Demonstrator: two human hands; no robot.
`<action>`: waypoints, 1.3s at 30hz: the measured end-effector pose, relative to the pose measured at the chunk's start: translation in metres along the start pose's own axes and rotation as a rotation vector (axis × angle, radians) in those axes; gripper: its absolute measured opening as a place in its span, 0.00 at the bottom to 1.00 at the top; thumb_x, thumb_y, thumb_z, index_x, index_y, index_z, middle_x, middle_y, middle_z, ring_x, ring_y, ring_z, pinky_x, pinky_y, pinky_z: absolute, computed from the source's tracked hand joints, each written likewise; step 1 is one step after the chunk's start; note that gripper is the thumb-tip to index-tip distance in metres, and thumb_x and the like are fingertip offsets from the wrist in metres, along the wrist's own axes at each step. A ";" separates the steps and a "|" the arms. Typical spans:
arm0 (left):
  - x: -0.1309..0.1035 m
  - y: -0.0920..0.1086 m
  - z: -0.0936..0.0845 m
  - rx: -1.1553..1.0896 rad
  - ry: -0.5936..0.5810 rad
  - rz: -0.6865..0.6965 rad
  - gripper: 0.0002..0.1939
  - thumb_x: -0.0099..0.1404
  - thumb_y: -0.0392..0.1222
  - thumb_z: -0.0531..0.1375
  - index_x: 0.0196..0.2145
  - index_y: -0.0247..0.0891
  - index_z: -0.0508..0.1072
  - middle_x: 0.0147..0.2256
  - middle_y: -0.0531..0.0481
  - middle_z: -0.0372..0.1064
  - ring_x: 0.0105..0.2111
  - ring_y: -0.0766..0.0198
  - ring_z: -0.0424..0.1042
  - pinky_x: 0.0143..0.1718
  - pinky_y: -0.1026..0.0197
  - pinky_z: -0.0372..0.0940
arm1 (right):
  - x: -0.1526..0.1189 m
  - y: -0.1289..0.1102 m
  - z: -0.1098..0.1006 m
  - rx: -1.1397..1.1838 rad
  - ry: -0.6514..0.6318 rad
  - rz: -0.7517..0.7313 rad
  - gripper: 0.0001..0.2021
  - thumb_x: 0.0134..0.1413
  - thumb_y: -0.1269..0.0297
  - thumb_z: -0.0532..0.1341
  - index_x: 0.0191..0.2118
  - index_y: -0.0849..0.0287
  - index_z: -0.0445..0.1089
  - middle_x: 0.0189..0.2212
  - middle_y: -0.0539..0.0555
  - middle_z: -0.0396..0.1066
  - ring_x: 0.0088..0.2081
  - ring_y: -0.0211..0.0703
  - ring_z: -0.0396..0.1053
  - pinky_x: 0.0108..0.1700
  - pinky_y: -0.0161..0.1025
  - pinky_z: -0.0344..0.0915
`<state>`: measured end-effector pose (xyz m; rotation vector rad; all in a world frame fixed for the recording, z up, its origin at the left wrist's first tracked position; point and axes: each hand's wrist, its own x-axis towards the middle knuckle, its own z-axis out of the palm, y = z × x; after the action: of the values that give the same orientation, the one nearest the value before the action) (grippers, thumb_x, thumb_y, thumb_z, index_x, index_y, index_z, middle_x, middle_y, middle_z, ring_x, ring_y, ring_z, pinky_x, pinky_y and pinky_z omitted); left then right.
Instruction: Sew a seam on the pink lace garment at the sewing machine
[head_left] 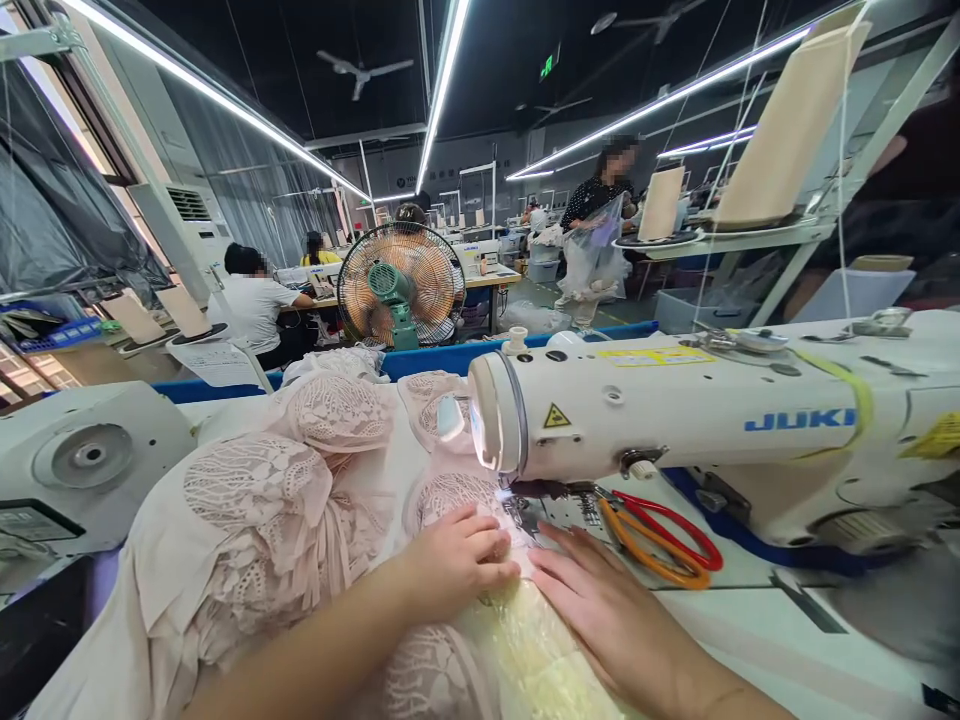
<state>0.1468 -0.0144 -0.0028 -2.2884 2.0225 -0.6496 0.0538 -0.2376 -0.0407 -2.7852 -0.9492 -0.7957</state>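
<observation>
A pale pink lace bra [454, 490] lies under the lit needle area of a white JUKI sewing machine [570, 400]. My left hand [457, 560] rests on it just left of the needle, fingers curled together against the fabric. Stretched out flat, the fingers of my right hand [615, 610] press the work from the right, close to the presser foot. Between the hands runs a shiny, pale yellow strip [532, 640] with a wrinkled surface. The needle tip is hard to make out in the glare.
More lace bras [255, 490] are heaped to the left. Scissors with orange and red handles [660, 540] lie under the machine arm. Thread cones [787, 120] stand upper right. A green fan [401, 285] and other people [251, 300] are beyond the table.
</observation>
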 end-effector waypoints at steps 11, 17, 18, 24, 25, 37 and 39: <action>0.010 -0.012 0.002 -0.008 -0.022 -0.024 0.10 0.68 0.36 0.50 0.41 0.35 0.71 0.41 0.47 0.70 0.43 0.63 0.66 0.56 0.55 0.53 | 0.027 0.000 -0.001 0.037 -0.217 0.230 0.21 0.46 0.77 0.52 0.48 0.63 0.69 0.48 0.66 0.65 0.54 0.61 0.59 0.49 0.56 0.64; 0.013 -0.007 -0.006 -0.075 -0.103 -0.016 0.13 0.65 0.39 0.52 0.47 0.38 0.68 0.37 0.48 0.68 0.38 0.61 0.66 0.51 0.52 0.54 | 0.023 0.000 0.006 0.014 0.027 0.193 0.22 0.41 0.77 0.52 0.45 0.63 0.71 0.43 0.64 0.67 0.50 0.59 0.62 0.43 0.52 0.66; 0.012 -0.008 -0.006 -0.079 -0.104 -0.012 0.13 0.66 0.39 0.52 0.47 0.37 0.68 0.38 0.48 0.68 0.38 0.61 0.66 0.52 0.52 0.54 | 0.023 -0.001 0.007 0.005 0.062 0.190 0.22 0.40 0.77 0.52 0.44 0.63 0.72 0.42 0.64 0.67 0.49 0.58 0.62 0.42 0.51 0.66; 0.013 -0.016 0.001 -0.064 -0.117 -0.006 0.12 0.68 0.37 0.50 0.47 0.35 0.67 0.42 0.48 0.69 0.43 0.60 0.65 0.54 0.53 0.50 | 0.018 0.000 0.007 0.049 0.185 0.159 0.19 0.44 0.77 0.51 0.40 0.60 0.72 0.42 0.62 0.66 0.50 0.55 0.60 0.42 0.49 0.65; 0.013 -0.018 0.002 -0.052 -0.114 -0.012 0.12 0.68 0.37 0.49 0.47 0.36 0.67 0.42 0.48 0.69 0.43 0.60 0.65 0.54 0.53 0.50 | 0.017 0.000 0.006 0.062 0.196 0.160 0.18 0.45 0.77 0.50 0.39 0.60 0.72 0.43 0.62 0.66 0.50 0.55 0.60 0.42 0.49 0.65; 0.014 -0.026 0.003 -0.025 -0.122 -0.051 0.14 0.68 0.38 0.50 0.50 0.36 0.67 0.48 0.49 0.69 0.47 0.60 0.65 0.56 0.53 0.49 | 0.016 0.003 -0.004 0.122 0.183 0.193 0.16 0.51 0.77 0.50 0.36 0.61 0.74 0.43 0.62 0.67 0.44 0.54 0.64 0.40 0.50 0.69; 0.016 -0.027 0.003 -0.035 -0.141 -0.064 0.15 0.67 0.38 0.50 0.50 0.35 0.67 0.48 0.49 0.69 0.49 0.59 0.64 0.56 0.52 0.50 | 0.016 0.003 -0.004 0.121 0.146 0.203 0.16 0.51 0.77 0.49 0.36 0.62 0.74 0.43 0.63 0.67 0.44 0.54 0.64 0.41 0.52 0.69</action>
<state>0.1747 -0.0258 0.0063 -2.3538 1.9213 -0.4447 0.0641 -0.2327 -0.0289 -2.6238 -0.6544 -0.8653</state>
